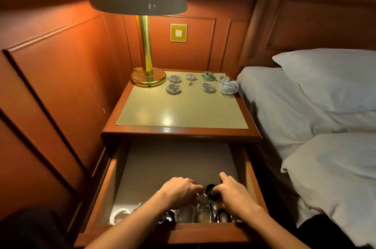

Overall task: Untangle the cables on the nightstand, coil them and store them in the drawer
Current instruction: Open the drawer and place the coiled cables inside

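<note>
Head view looks down into the open drawer (105,183), lower middle of the frame, where both hands work at its front. White coils (120,215) lie in its lower left corner, already stored. The left hand (179,189) is bent over a white cable (200,197); its fingertips are blurred, so I cannot tell whether it grasps or only presses. Just to the right, the right hand (234,191) grasps a black coil (211,190) with curled fingers, forefinger raised. More black cable (223,216) lies under that wrist by the front wall.

Cables like these should be light, limp and springy, and a coil will probably loosen if lifted by one strand. Taking hold across the whole bundle, thumb over and fingers under, looks safest, then laying it flat.

Seven coils (173,88) wait on the desk (173,110), upper middle of the frame, in two rows well apart from the hands. Most are pale, a green coil (208,76) sits in the back row, and the biggest coil (228,87) lies at the right edge, where a nudge might tip it off.

A lamp (145,45) stands at the desk's back left, its base just beside the leftmost coils and its shade overhanging them. A switch (178,33) is on the wall behind. The bed (305,116) fills the right of the frame. The desk's front edge overhangs the drawer's back, so a rising hand must clear it.
</note>
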`<state>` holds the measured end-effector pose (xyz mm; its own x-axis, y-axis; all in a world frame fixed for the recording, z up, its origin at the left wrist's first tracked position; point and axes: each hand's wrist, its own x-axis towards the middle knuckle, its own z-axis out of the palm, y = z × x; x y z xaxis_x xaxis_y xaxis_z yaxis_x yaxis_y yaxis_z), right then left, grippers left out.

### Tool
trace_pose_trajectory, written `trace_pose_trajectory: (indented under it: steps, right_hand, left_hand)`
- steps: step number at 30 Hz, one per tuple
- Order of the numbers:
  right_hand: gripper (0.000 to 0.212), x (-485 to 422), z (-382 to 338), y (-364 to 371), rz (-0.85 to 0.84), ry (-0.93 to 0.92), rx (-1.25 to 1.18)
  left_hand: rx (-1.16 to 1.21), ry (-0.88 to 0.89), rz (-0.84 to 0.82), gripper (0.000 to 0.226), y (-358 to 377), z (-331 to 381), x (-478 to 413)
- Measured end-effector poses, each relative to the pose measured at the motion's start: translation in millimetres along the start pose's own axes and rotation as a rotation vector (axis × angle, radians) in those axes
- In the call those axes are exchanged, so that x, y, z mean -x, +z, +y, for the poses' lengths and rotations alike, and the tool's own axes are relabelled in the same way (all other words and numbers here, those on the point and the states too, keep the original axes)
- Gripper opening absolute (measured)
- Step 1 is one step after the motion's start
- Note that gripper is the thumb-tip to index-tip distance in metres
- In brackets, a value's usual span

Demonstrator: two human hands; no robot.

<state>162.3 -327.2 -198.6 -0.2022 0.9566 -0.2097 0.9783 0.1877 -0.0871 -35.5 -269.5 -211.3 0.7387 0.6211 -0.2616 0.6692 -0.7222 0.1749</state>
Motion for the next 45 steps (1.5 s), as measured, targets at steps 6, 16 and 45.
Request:
trace_pose_trajectory:
  steps: [6, 16, 45]
  right_hand:
    - [0.035, 1, 9, 2, -0.087, 0.041, -0.048]
    - [0.009, -45, 3, -98, -0.057, -0.035, -0.244]
    - [0.050, -443, -7, -208, 0.156, -0.020, 0.112]
  left_hand:
    - [-0.004, 0.006, -0.078, 0.021, 0, 7, -11]
    - [0.290, -0.044, 0.077, 0.014, -93, -46, 10]
    - [-0.124, -0.392, 0.619, 0.016, -153, -237, -122]
